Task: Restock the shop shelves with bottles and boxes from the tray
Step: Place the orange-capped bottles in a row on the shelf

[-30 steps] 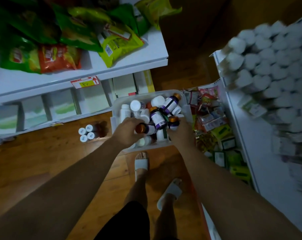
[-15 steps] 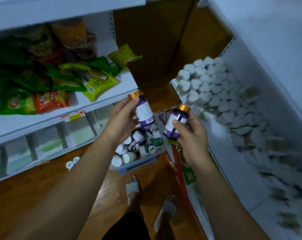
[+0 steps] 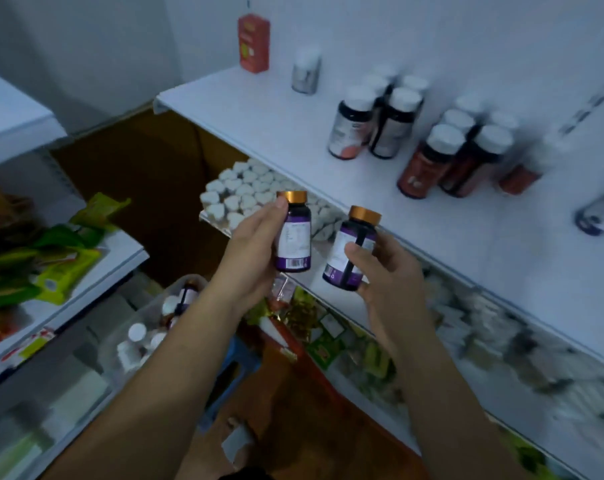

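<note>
My left hand [image 3: 250,251] grips a dark bottle with a purple label and gold cap [image 3: 292,237], held upright. My right hand [image 3: 387,275] grips a second purple-labelled gold-capped bottle [image 3: 352,252], tilted slightly. Both bottles hang in front of the edge of the white upper shelf [image 3: 276,133] on the right. The clear tray [image 3: 144,317] with several white-capped bottles sits low down at the left of my left forearm, partly hidden by it.
On the upper shelf stand dark bottles with white caps [image 3: 373,123], red-labelled bottles [image 3: 446,161], a small silver bottle [image 3: 305,71] and a red box [image 3: 253,43]. Below it lie white heart-shaped packs [image 3: 245,192] and snack packets [image 3: 314,323]. Green snack bags [image 3: 51,261] fill the left shelf.
Both hands have lifted a bottle each out of the tray and risen toward the upper right shelf. The view has swung up from the floor to that shelf.
</note>
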Demonstrator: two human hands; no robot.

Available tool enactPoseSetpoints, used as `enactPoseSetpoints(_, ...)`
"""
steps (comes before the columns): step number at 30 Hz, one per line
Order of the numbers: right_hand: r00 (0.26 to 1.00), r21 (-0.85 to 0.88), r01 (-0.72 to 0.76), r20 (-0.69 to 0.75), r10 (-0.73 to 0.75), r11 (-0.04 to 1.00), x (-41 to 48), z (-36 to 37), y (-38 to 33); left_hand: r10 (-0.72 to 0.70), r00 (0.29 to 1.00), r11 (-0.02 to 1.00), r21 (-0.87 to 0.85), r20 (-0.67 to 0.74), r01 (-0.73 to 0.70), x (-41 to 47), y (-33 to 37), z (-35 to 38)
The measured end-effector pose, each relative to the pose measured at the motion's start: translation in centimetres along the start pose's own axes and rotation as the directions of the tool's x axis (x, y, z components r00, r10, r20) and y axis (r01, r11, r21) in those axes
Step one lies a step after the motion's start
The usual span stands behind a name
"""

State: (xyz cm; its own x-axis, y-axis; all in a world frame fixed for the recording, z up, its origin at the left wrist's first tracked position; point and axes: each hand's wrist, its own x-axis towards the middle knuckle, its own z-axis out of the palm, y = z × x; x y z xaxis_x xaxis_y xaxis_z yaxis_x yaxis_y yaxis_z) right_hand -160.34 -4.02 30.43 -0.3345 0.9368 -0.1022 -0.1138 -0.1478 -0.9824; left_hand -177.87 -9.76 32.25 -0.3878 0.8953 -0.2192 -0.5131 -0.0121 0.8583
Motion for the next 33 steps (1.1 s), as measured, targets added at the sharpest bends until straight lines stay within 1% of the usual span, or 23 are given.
enactPoseSetpoints(3, 0.996, 0.02, 0.056, -0.068, -0.055, 0.998, -3.8, -5.7, -2.1, 0.005, 0.993, 0.997, 0.079, 0.119, -0.015, -3.1, -1.6, 6.1)
enactPoseSetpoints(5, 0.988, 0.024, 0.093, -0.129, -0.089, 0.995, -6.5, -9.8, -3.6, -0.007, 0.985, 0.994, 0.106, 0.172, -0.012, -5.4, -3.1, 10.3)
enactPoseSetpoints(9, 0.957, -0.008, 0.16, -0.244, -0.157, 0.987, -11.9, -17.7, -6.5, -0.097, 0.954, 0.99, 0.128, 0.282, 0.063, -9.8, -6.4, 18.2)
enactPoseSetpoints(13, 0.907, -0.014, 0.209, -0.372, -0.199, 0.978, -17.1, -25.6, -8.9, -0.242, 0.89, 0.968, 0.166, 0.386, 0.191, -12.9, -10.0, 25.5)
enactPoseSetpoints(16, 0.839, -0.038, 0.223, -0.501, -0.212, 0.974, -20.8, -31.1, -10.4, -0.308, 0.815, 0.951, 0.187, 0.49, 0.246, -14.2, -12.6, 30.9)
enactPoseSetpoints(21, 0.722, -0.078, 0.229, -0.655, -0.223, 0.97, -24.9, -38.9, -12.3, -0.319, 0.71, 0.947, 0.249, 0.628, 0.205, -15.5, -16.4, 39.7)
enactPoseSetpoints(23, 0.674, -0.099, 0.229, -0.701, -0.231, 0.968, -25.8, -41.5, -13.0, -0.346, 0.667, 0.938, 0.27, 0.66, 0.219, -15.8, -17.9, 42.8)
enactPoseSetpoints(25, 0.648, -0.107, 0.224, -0.726, -0.23, 0.969, -26.2, -43.5, -13.3, -0.366, 0.646, 0.93, 0.289, 0.669, 0.227, -15.8, -19.2, 45.5)
enactPoseSetpoints(27, 0.632, -0.124, 0.199, -0.742, -0.225, 0.972, -25.7, -45.2, -13.7, -0.357, 0.644, 0.932, 0.299, 0.677, 0.203, -15.4, -20.5, 47.7)
enactPoseSetpoints(30, 0.625, -0.173, 0.149, -0.746, -0.228, 0.974, -23.6, -46.7, -14.2, -0.299, 0.658, 0.949, 0.287, 0.691, 0.129, -13.5, -21.6, 49.7)
enactPoseSetpoints(31, 0.639, -0.193, 0.137, -0.732, -0.236, 0.971, -22.6, -47.0, -14.3, -0.269, 0.667, 0.955, 0.285, 0.695, 0.089, -12.5, -21.8, 50.0)
enactPoseSetpoints(33, 0.693, -0.252, 0.121, -0.672, -0.263, 0.96, -20.0, -47.1, -14.3, -0.183, 0.684, 0.962, 0.271, 0.706, -0.022, -10.2, -21.6, 49.8)
